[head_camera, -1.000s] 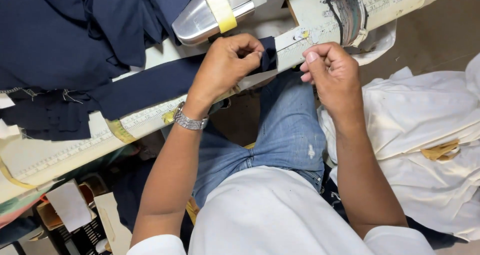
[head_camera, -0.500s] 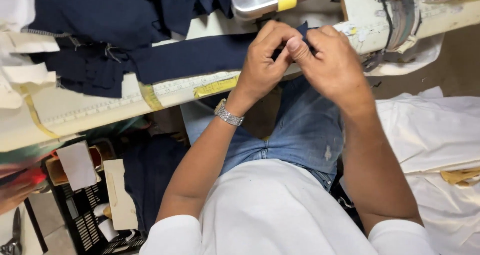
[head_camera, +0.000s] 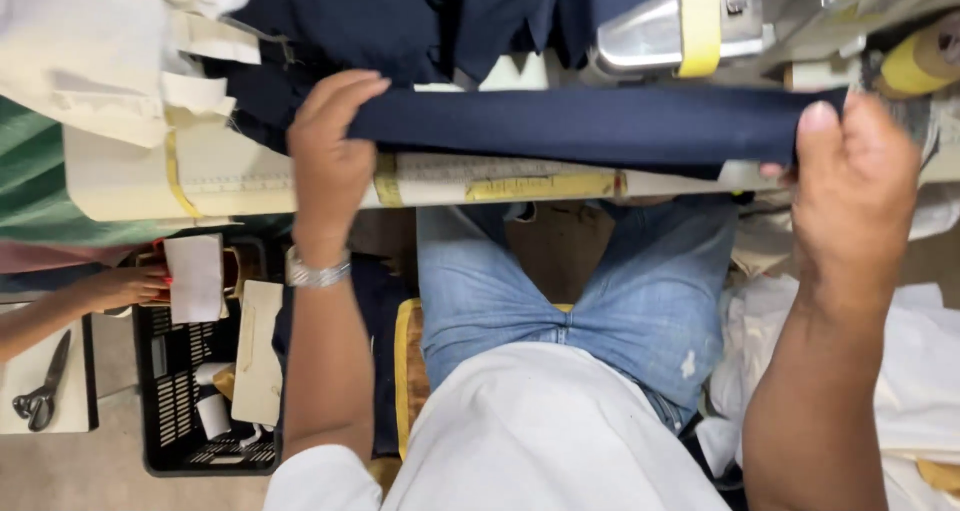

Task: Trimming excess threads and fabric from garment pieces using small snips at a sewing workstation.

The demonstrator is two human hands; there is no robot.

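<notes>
My hands have moved apart: left hand point(head_camera: 330, 151) and right hand point(head_camera: 855, 186) each pinch an end of the navy strip point(head_camera: 590, 126), now stretched flat along the table point(head_camera: 130, 186) edge.

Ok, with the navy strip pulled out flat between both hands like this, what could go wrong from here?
1. The navy strip is held only at its ends, by the left hand and the right hand; a slipped grip could let it sag or twist.
2. It runs just below the sewing machine, so an edge might catch there.
3. The dark fabric pile lies close behind; the strip could drag it along.
</notes>
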